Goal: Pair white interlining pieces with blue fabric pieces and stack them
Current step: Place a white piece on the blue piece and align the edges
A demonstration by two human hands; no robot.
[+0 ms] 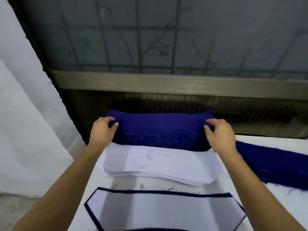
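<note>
A thick stack of blue fabric pieces (160, 129) lies at the table's far edge. My left hand (102, 130) pinches the top piece at its left end, and my right hand (220, 134) pinches it at the right end. Just in front lies a stack of white interlining pieces (160, 167) with pen marks on top. Nearest me sits a paired stack (165, 210), white interlining on top with a blue edge showing all round.
More blue fabric (273, 165) lies spread at the right of the white table (260, 205). A metal window sill (166, 84) and a barred frosted window rise behind the table. A white wall (25, 114) and grey floor are at the left.
</note>
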